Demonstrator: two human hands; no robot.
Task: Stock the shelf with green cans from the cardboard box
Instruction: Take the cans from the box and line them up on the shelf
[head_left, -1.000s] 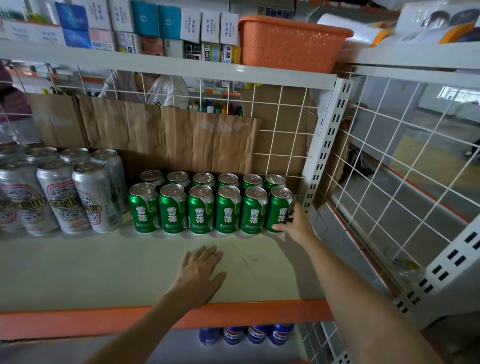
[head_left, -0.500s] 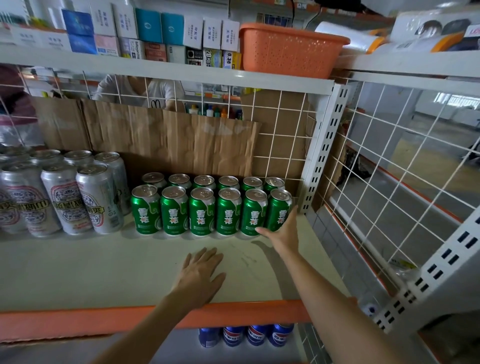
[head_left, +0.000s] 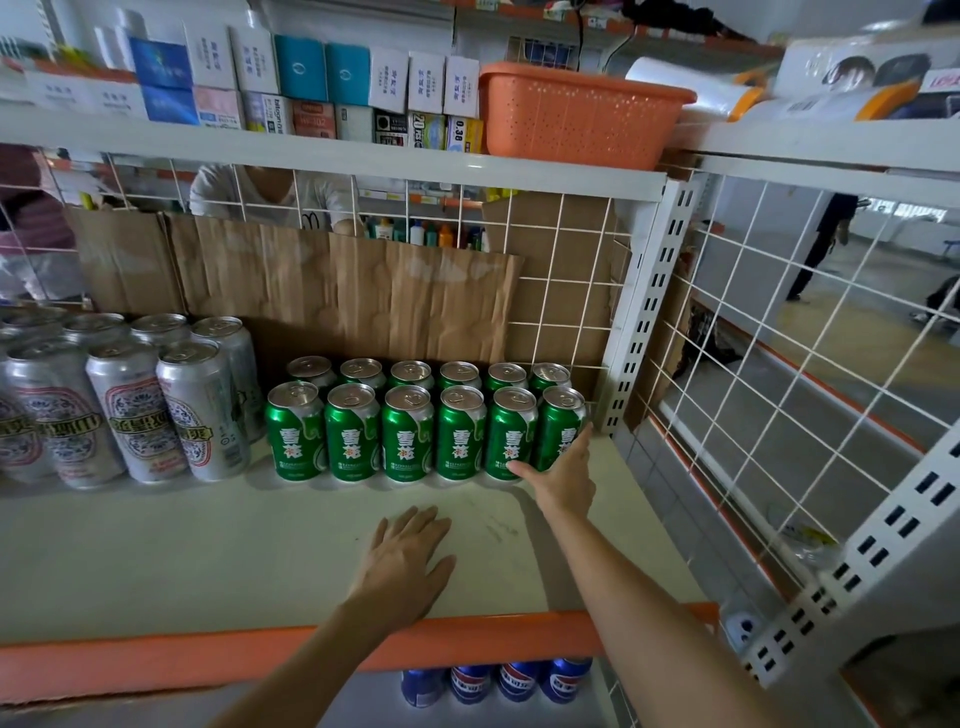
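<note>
Several green cans (head_left: 408, 431) stand in two rows at the back right of the white shelf (head_left: 208, 545). My right hand (head_left: 563, 475) reaches to the rightmost front green can (head_left: 558, 426); its thumb and fingers lie straight against the can's lower front and side. My left hand (head_left: 408, 558) rests flat, palm down, on the shelf near the orange front edge (head_left: 156, 654). The cardboard box is out of view.
Tall silver cans (head_left: 130, 405) stand left of the green ones. Cardboard sheets (head_left: 363, 296) line the wire back. A white upright (head_left: 647, 306) and wire side panel (head_left: 779, 364) close the right. An orange basket (head_left: 576, 111) sits above; blue cans (head_left: 493, 680) below.
My right hand slid from the right side of the last green can to its front, fingers straightening. The left hand stayed flat on the shelf.
</note>
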